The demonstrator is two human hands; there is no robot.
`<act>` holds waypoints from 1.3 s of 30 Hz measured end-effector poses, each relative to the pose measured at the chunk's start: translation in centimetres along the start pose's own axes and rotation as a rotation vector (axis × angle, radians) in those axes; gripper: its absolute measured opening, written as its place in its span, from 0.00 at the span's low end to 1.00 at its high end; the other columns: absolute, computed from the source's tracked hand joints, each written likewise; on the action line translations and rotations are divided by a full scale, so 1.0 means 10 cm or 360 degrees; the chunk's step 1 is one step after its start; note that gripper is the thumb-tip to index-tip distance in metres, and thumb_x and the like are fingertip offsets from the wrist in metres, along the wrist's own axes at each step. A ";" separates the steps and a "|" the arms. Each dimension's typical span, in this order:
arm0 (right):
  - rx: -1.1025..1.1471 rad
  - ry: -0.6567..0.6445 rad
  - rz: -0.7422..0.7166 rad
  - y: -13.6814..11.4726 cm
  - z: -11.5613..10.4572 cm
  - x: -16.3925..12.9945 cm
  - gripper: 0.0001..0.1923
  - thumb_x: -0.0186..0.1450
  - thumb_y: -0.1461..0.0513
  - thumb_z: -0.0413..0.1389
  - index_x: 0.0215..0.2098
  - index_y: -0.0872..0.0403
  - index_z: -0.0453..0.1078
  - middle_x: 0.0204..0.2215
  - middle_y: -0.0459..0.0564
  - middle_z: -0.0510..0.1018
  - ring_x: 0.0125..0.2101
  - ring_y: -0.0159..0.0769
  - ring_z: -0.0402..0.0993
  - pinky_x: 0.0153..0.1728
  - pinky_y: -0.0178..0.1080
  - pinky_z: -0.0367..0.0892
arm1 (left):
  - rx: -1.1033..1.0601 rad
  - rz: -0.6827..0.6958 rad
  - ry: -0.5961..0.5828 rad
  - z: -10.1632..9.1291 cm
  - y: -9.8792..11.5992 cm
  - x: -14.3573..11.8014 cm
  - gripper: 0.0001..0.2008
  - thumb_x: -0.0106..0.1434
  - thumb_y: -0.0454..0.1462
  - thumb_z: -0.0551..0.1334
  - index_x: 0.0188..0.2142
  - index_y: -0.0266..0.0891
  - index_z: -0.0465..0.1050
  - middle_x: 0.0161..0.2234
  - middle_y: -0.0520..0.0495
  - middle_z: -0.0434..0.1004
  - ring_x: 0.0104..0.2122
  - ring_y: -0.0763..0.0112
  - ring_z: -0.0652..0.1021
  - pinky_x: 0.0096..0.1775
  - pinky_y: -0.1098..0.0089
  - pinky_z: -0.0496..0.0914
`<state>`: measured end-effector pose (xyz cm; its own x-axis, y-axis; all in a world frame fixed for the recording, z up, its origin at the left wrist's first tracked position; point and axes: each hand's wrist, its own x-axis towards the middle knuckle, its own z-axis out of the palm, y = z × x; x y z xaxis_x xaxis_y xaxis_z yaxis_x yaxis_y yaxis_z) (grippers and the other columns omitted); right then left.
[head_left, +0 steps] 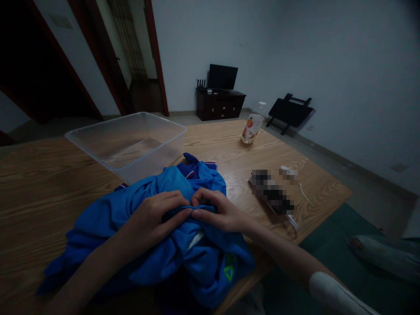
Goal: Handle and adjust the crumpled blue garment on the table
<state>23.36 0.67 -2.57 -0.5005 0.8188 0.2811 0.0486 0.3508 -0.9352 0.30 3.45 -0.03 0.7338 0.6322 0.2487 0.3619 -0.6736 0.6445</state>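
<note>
A crumpled blue garment [157, 245] with a green triangle mark lies bunched on the wooden table [42, 175] in front of me. My left hand [154, 216] rests on top of it, fingers pinching a fold. My right hand [216, 212] meets it from the right, fingers closed on the same fold of blue cloth. The fingertips of both hands touch at the middle of the garment.
An empty clear plastic bin [131, 142] stands just behind the garment. A drink bottle [252, 123] stands at the far right of the table. A blurred dark object and a white cord [305, 194] lie near the right edge. A TV cabinet [219, 104] stands at the back wall.
</note>
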 end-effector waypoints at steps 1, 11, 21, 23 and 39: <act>-0.0007 -0.0025 0.0014 0.00 -0.01 0.00 0.16 0.72 0.49 0.59 0.42 0.54 0.69 0.35 0.45 0.73 0.36 0.32 0.68 0.39 0.34 0.65 | -0.0009 -0.0004 -0.0010 0.00 0.00 0.00 0.12 0.75 0.43 0.57 0.39 0.42 0.76 0.36 0.52 0.78 0.36 0.72 0.77 0.39 0.74 0.69; 0.0030 -0.0129 0.0080 -0.06 -0.05 0.00 0.14 0.73 0.51 0.57 0.43 0.53 0.68 0.36 0.44 0.70 0.37 0.31 0.65 0.42 0.34 0.64 | -0.0095 -0.0088 -0.0086 -0.03 0.07 -0.01 0.14 0.76 0.45 0.56 0.41 0.42 0.77 0.37 0.52 0.79 0.37 0.71 0.77 0.40 0.73 0.69; 0.0206 -0.0018 0.0111 -0.06 0.01 0.01 0.15 0.70 0.51 0.62 0.42 0.53 0.69 0.38 0.45 0.72 0.39 0.32 0.68 0.45 0.35 0.65 | -0.0265 -0.0261 -0.0091 -0.06 0.05 -0.01 0.22 0.76 0.50 0.53 0.33 0.39 0.73 0.29 0.53 0.73 0.30 0.74 0.71 0.33 0.73 0.65; 0.0192 0.0000 0.0107 -0.05 0.02 0.01 0.15 0.70 0.50 0.62 0.42 0.53 0.69 0.38 0.45 0.72 0.39 0.32 0.68 0.44 0.35 0.65 | -0.0280 -0.0253 -0.0091 -0.06 0.06 0.00 0.22 0.75 0.51 0.53 0.34 0.39 0.73 0.30 0.53 0.72 0.31 0.73 0.72 0.33 0.73 0.65; 0.0231 0.0038 0.0091 -0.05 0.04 0.02 0.15 0.70 0.51 0.62 0.42 0.52 0.69 0.37 0.45 0.72 0.38 0.32 0.69 0.43 0.35 0.66 | -0.0260 -0.0190 -0.0076 -0.05 0.06 -0.01 0.20 0.75 0.50 0.55 0.37 0.39 0.76 0.33 0.51 0.76 0.34 0.72 0.74 0.36 0.73 0.67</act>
<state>22.95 0.48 -2.18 -0.4799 0.8466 0.2299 -0.0501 0.2352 -0.9707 0.16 3.19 0.75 0.7189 0.6826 0.1314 0.3530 -0.5213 0.7770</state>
